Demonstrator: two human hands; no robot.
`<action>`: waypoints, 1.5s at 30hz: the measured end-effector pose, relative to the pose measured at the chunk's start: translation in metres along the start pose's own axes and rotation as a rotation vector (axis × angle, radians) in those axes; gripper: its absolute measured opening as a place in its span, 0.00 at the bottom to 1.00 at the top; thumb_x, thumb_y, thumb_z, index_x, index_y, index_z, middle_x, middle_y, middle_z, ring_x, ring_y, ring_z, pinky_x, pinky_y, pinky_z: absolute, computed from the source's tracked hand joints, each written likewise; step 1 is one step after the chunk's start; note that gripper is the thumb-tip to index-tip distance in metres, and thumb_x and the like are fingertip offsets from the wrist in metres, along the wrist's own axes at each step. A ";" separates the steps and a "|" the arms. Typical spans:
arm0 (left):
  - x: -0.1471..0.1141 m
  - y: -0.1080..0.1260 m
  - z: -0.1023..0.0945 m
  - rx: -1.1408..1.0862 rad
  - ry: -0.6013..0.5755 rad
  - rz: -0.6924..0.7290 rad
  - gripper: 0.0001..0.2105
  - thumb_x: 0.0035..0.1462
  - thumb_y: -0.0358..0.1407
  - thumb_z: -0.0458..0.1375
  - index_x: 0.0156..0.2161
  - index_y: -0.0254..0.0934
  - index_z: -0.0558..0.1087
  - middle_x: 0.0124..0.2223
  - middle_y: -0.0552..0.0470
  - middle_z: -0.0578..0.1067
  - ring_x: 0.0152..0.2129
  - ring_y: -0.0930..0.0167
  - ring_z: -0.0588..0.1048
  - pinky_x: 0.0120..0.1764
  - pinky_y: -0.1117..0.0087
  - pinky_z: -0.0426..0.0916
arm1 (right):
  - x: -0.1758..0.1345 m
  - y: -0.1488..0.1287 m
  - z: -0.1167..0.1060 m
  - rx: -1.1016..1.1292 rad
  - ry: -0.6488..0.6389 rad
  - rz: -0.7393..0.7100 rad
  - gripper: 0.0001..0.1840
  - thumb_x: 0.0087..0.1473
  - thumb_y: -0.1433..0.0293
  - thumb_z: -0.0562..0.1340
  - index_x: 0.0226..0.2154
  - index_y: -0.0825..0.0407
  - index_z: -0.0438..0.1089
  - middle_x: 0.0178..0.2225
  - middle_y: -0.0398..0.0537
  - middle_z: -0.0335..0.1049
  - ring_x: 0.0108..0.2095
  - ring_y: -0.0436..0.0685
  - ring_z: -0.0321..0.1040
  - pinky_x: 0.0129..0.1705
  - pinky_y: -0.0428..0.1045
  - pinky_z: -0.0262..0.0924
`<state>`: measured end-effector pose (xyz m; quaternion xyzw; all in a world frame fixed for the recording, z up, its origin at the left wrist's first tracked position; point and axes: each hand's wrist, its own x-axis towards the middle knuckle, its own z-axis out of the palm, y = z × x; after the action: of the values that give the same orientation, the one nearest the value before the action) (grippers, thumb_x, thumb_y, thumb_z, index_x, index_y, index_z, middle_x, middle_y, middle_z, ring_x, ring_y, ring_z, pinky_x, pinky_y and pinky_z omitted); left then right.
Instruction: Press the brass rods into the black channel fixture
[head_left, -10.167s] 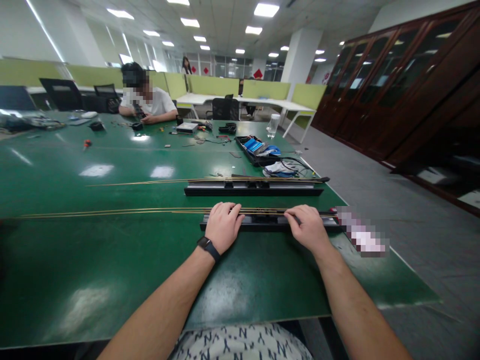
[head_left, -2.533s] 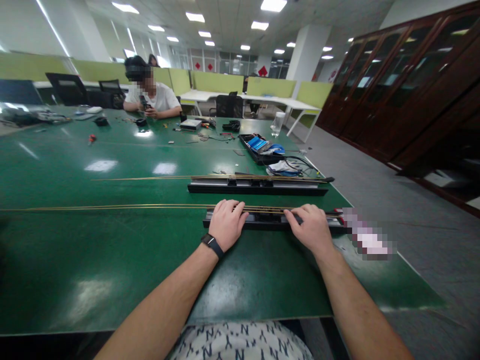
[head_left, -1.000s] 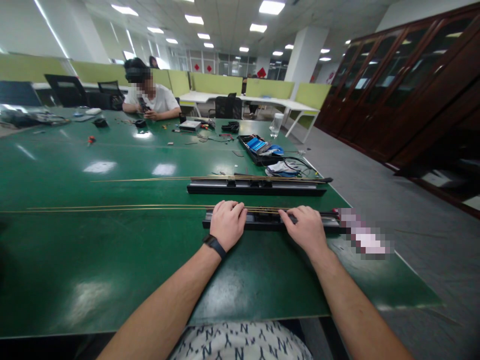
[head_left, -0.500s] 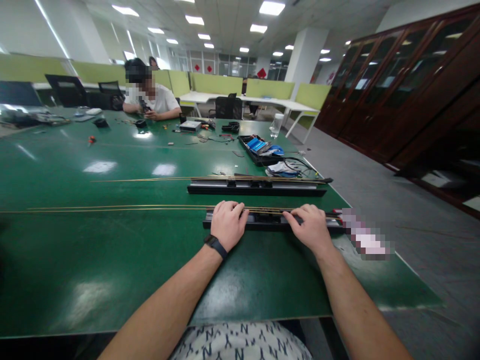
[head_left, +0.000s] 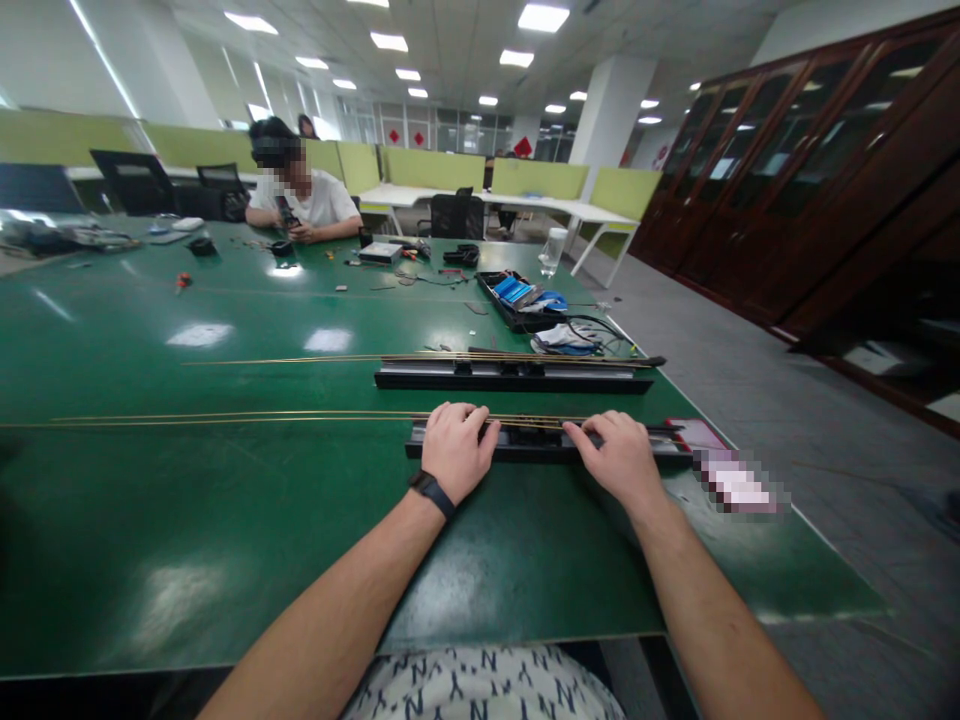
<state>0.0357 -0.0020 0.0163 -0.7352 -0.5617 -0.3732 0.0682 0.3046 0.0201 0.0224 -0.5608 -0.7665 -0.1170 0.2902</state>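
Note:
A long black rail (head_left: 536, 450) with a channel lies crosswise in front of me on the green table. Thin gold-coloured rods (head_left: 300, 414) run along its top and stretch far out to the left. Over the left part of the rail, my left hand (head_left: 456, 445) is closed around the rods, thumb toward me. My right hand (head_left: 619, 450) curls over the rail farther right, its thumb against the rods. The fingertips of both hands are hidden behind the rail. Beyond it lies a second black rail (head_left: 517, 382), with similar gold-coloured rods (head_left: 300, 358) along it.
A black tray (head_left: 510, 312) with blue items stands farther back near white gloves (head_left: 566, 336) and cables. A pink-edged card or box (head_left: 701, 434) lies by the table's right edge. Across the green table (head_left: 247, 560) sits another person (head_left: 304, 200) holding something dark. A clear cup (head_left: 553, 252) stands behind.
Both hands stay in place on the rail. Only the thumbs have shifted, very slightly.

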 end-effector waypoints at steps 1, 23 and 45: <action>0.000 0.000 0.000 -0.002 -0.001 -0.001 0.11 0.68 0.42 0.54 0.43 0.41 0.78 0.43 0.48 0.79 0.43 0.65 0.76 0.58 0.55 0.64 | 0.000 0.000 0.000 0.006 -0.001 0.001 0.25 0.64 0.49 0.57 0.26 0.49 0.70 0.30 0.49 0.72 0.37 0.58 0.66 0.41 0.54 0.52; 0.002 0.003 0.001 0.016 -0.006 -0.056 0.12 0.67 0.45 0.55 0.39 0.41 0.78 0.40 0.48 0.79 0.40 0.64 0.75 0.57 0.57 0.62 | 0.000 0.009 0.000 -0.011 -0.006 0.054 0.28 0.61 0.45 0.58 0.24 0.50 0.71 0.29 0.48 0.70 0.36 0.58 0.63 0.40 0.54 0.48; 0.001 0.002 0.004 0.030 -0.007 -0.060 0.12 0.66 0.46 0.57 0.40 0.41 0.77 0.40 0.48 0.78 0.41 0.64 0.74 0.55 0.58 0.62 | 0.001 0.027 -0.004 -0.017 -0.058 0.044 0.30 0.62 0.44 0.56 0.23 0.49 0.72 0.28 0.49 0.70 0.36 0.59 0.63 0.40 0.54 0.49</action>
<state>0.0398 0.0004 0.0150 -0.7180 -0.5895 -0.3641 0.0663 0.3307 0.0287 0.0221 -0.5831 -0.7610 -0.1006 0.2658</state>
